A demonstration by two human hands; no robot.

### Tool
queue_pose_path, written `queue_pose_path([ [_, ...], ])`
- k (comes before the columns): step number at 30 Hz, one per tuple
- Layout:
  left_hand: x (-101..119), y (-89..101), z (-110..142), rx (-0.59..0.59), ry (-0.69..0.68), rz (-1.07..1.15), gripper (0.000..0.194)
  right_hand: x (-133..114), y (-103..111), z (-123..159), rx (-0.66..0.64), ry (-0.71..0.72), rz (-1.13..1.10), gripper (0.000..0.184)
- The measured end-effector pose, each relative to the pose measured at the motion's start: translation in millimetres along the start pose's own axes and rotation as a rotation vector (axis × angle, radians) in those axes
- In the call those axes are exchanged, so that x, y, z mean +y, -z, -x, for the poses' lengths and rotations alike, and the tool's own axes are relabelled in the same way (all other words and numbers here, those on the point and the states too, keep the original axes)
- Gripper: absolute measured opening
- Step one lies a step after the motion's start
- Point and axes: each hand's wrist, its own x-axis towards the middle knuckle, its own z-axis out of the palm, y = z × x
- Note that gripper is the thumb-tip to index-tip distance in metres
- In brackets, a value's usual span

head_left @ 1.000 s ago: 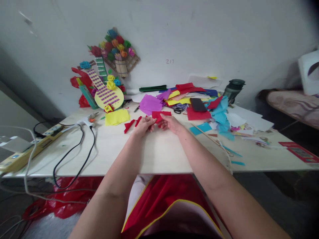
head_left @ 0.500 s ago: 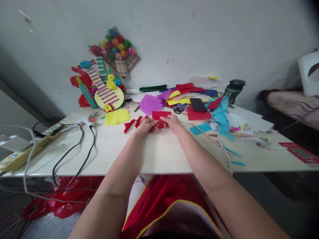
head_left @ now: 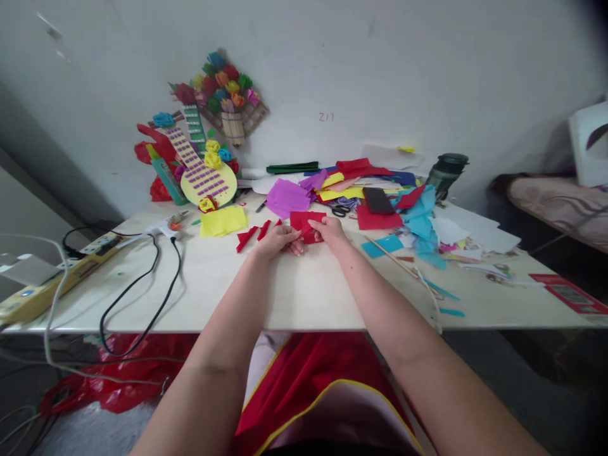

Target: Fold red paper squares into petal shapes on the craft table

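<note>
- Uncurled since earlier, the left hand's (head_left: 277, 240) fingers reach rightward; any pinch, I cannot tell.
- Right hand (head_left: 334, 234), nearer, touches the red rectangular paper (head_left: 300, 220) at the hands' far side; its grip is unclear.

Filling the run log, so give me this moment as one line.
left hand: at red paper | right hand: at red paper | nearby: yellow sheet, scissors

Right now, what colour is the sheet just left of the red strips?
Plain yellow; it shows best in the head view.
</note>
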Motion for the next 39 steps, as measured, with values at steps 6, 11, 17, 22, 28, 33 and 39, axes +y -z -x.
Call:
queue_pose_path([
  [6,2,-2.6,2,0.064,0.018,-0.008,0.037,-3,6,-1,0.038,0.025,-0.035,0.023],
  [11,0,0.4,2,0.112,-0.011,-0.063,0.037,-5,7,0,0.031,0.023,-0.022,0.023],
  [17,-4,4.7,-2,0.209,-0.027,-0.142,0.042,-9,6,3,0.064,0.033,-0.028,0.023],
  [22,-8,9.3,-7,0.447,-0.087,-0.090,0.054,-8,11,-1,0.074,0.051,-0.062,0.024],
  [28,-5,1.6,-5,0.423,-0.206,-0.038,0.049,-2,9,-1,-0.074,0.062,-0.013,0.029],
  [33,-3,-7.9,0,0.310,-0.218,-0.257,0.044,1,4,3,-0.176,0.059,0.062,0.031],
  [39,-6,-5.4,-6,0.254,-0.208,-0.371,0.040,4,1,3,-0.270,0.037,0.069,0.033],
])
